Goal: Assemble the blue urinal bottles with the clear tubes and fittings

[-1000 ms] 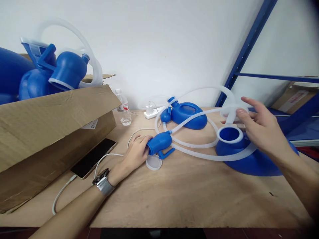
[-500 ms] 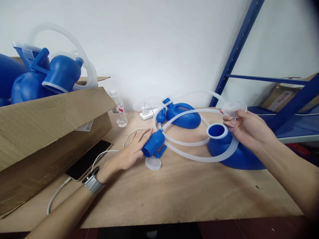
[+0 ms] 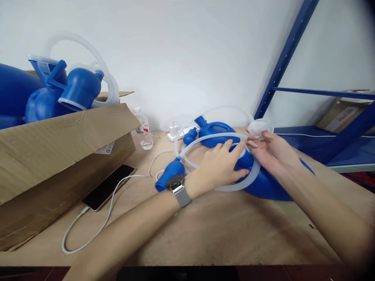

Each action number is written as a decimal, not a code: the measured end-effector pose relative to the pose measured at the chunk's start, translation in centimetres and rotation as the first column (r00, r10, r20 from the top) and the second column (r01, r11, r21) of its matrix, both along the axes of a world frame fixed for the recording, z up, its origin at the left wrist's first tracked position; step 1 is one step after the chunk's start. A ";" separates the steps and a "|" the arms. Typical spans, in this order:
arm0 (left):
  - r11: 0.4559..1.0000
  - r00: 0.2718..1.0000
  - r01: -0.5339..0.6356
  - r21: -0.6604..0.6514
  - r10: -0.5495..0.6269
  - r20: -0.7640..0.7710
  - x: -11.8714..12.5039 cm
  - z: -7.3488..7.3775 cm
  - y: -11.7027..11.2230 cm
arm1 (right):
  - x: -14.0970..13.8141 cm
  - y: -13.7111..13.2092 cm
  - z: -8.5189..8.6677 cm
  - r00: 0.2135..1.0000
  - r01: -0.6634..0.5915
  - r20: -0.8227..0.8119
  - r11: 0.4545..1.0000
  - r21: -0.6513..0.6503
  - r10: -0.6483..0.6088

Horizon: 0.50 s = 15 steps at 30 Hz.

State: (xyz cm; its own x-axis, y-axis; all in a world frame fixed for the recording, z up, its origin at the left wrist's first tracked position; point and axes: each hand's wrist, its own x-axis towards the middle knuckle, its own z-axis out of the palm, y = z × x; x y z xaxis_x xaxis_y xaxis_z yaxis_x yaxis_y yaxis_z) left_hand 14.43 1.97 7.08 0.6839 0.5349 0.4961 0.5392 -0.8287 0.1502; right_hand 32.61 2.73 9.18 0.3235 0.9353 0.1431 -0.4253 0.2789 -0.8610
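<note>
My right hand (image 3: pixel 271 150) pinches a translucent round cap (image 3: pixel 260 127) with a narrow stem. White ribbed hose (image 3: pixel 250 181) loops from near it across the table. Just left of it, my left hand (image 3: pixel 219 162) reaches over the neck of a large blue bottle (image 3: pixel 269 185), fingers spread. That hand partly covers the bottle's mouth and the hose; whether it touches them I cannot tell. A small blue cup-like piece (image 3: pixel 174 171) attached to the hose lies behind my left wrist. Another blue bottle with a handle (image 3: pixel 218 132) lies farther back.
On the left a cardboard box (image 3: pixel 67 144) holds several blue bottles and hoses. A phone (image 3: pixel 108 187) with a white cable lies beside it. A water bottle (image 3: pixel 143 130) and a power strip (image 3: pixel 172 134) stand by the wall. Blue shelving (image 3: pixel 288 58) rises at right.
My left hand has left the small blue piece and moved right to the large bottle's neck. My right hand has moved slightly left with the cap.
</note>
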 end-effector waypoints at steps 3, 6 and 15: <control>0.994 0.998 0.060 -0.090 -0.057 0.037 0.7 0.2 0.9 | -0.4 -0.3 0.2 1.000 0.020 -0.009 1.000 0.011 -0.019; 0.985 0.986 0.136 -0.104 -0.124 0.112 0.1 -0.1 1.5 | 0.2 -0.1 0.5 0.981 0.184 0.048 0.981 0.057 -0.187; 0.979 0.976 0.169 -0.117 -0.149 0.158 -0.9 0.0 2.2 | 5.9 2.2 0.4 0.435 0.083 0.879 0.981 0.174 -0.192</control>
